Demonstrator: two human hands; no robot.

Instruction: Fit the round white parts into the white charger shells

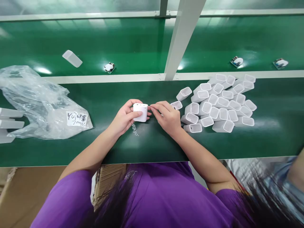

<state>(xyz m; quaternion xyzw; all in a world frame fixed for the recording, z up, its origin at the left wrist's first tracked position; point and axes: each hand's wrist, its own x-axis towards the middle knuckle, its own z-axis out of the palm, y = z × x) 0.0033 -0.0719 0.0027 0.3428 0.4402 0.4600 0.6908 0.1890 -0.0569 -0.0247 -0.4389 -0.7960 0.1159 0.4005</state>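
A white plastic charger housing (pixel 140 116) with small slots along its top edge is gripped in my left hand (pixel 123 116), the thumb across its front face. My right hand (pixel 167 115) is at the housing's right side, thumb and index finger pinched together close to its upper right edge. Whatever sits between those fingertips is too small to make out. Below my left hand, a little pile of tiny clear parts (pixel 135 129) lies on the green table (pixel 147 145).
Many open white housings (pixel 223 114) stand and lean in a cluster on the right. To the left lies a clear plastic bag (pixel 54 110) with a handwritten label. On the shelf behind are a white housing (pixel 72 58) and several small circuit boards (pixel 109 67). A pale post (pixel 181 38) rises behind.
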